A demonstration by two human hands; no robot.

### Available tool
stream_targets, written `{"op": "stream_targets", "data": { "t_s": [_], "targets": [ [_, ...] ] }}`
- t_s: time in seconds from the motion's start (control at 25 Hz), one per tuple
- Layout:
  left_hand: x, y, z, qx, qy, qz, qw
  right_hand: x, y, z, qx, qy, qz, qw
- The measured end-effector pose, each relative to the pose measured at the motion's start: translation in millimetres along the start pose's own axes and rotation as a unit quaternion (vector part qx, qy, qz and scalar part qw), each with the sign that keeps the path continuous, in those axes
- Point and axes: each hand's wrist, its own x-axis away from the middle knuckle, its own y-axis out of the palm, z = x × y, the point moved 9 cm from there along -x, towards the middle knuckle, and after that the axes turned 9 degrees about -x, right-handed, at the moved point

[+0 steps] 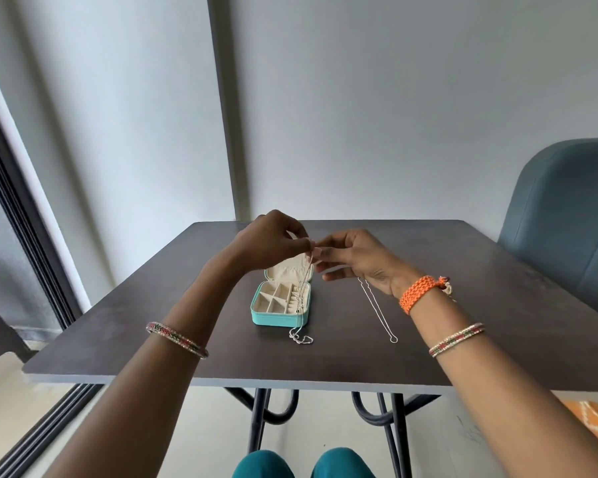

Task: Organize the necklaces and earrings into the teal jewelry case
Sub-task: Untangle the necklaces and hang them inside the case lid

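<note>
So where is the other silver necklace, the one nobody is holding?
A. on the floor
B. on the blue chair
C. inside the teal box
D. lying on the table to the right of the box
D: the second silver necklace lies stretched out on the dark table, right of the open teal jewelry case and apart from it, while both hands hold up the other chain above the case.

Teal jewelry case (pixel 279 318) lies open on the dark table, lid tipped back, cream lining, small divided compartments. One silver necklace (pixel 302 298) hangs from raised fingers, draping down across the case, its lower end coiled on the table just before it. Second silver necklace (pixel 377 310) lies stretched straight, right of case.
</note>
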Motion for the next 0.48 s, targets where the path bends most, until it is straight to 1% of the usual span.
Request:
{"op": "stream_targets", "data": {
  "t_s": [0.12,0.24,0.32,0.4,0.48],
  "targets": [
    [4,-4,1,0.004,0.023,-0.015,1.000,2,-2,-2,0.004,-0.026,0.028,0.999],
    [10,-1,6,0.020,0.048,-0.068,0.996,4,2,-7,-0.017,-0.037,0.011,0.999],
    [12,0,6,0.049,0.046,-0.084,0.994,5,8,-8,-0.087,-0.028,-0.003,0.996],
    [13,1,3,0.089,0.032,-0.082,0.992,7,15,-6,-0.170,0.002,-0.018,0.985],
    [15,0,1,0.127,0.017,-0.062,0.990,10,19,-1,-0.185,0.032,-0.027,0.982]
  ]
}}
